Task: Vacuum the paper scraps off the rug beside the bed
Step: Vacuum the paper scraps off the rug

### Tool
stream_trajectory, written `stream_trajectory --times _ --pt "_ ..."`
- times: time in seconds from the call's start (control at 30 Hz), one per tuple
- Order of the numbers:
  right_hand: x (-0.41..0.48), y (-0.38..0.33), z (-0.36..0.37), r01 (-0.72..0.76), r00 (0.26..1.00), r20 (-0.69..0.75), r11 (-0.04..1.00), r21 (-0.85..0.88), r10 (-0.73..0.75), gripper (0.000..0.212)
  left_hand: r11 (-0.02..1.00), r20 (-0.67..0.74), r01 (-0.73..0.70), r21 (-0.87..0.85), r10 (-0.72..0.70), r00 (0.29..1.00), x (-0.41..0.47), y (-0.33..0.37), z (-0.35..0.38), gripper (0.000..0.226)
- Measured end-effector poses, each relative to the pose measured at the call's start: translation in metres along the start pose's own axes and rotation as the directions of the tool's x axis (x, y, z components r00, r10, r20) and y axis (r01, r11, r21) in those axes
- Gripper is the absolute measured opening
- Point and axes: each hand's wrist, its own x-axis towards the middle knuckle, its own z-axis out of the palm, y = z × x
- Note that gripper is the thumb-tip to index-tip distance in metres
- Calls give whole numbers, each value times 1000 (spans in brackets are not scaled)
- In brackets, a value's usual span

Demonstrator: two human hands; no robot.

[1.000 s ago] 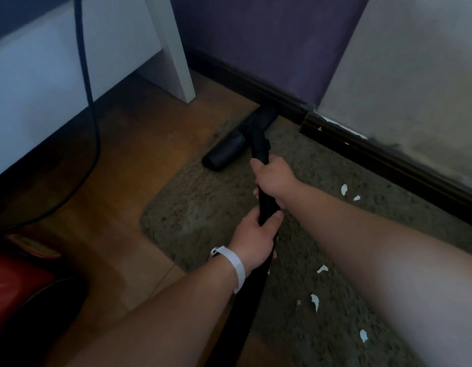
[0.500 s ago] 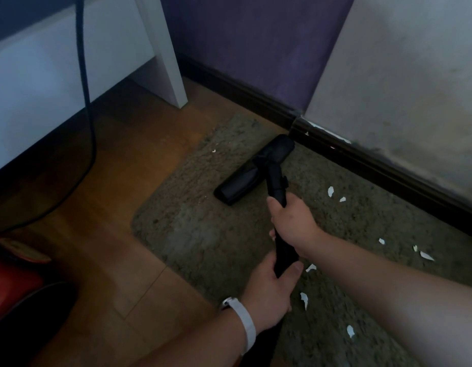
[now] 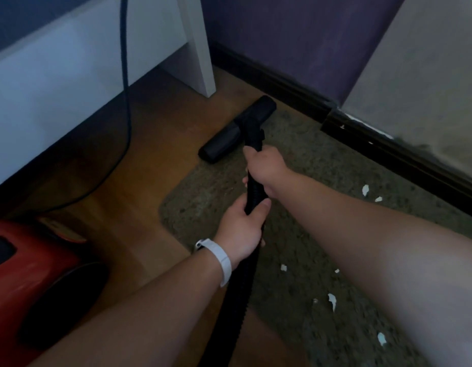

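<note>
Vacuum hose [image 3: 254, 200] is held in a closed grip by left hand [image 3: 241, 234] and right hand [image 3: 266, 168]. Its floor head [image 3: 236, 131] rests at the far edge of the rug [image 3: 203, 200]. Roughly 7 paper scraps [image 3: 332, 301], dimly seen, lie nearer, so slow overlapping strokes are advised.

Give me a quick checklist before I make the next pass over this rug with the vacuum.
1. Left hand gripping the hose: ok.
2. Right hand gripping the hose nearer the head: ok.
3. Head flat on the rug: cannot tell; it sits at the rug's edge.
4. Scraps cleared: not ok; several lie right of the hose.
5. Cord clear of the head: ok; it runs off to the left.
6. Suction on: cannot tell.
</note>
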Motion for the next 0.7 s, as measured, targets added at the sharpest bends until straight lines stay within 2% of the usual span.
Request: stream_trajectory --times 0.23,0.5,0.7 --pt "-11 19 -4 -11 1000 10 998 -59 12 27 999 -9 19 -38 -19 1000 -13 -17 14 20" --pt "-41 56 -48 -1 999 -36 992 -125 -4 25 998 139 56 -31 -51 989 -41 -34 53 18" --pt "-60 73 -72 20 991 -123 959 -284 -57 25 997 223 80 -12 -75 972 -55 -45 75 9"
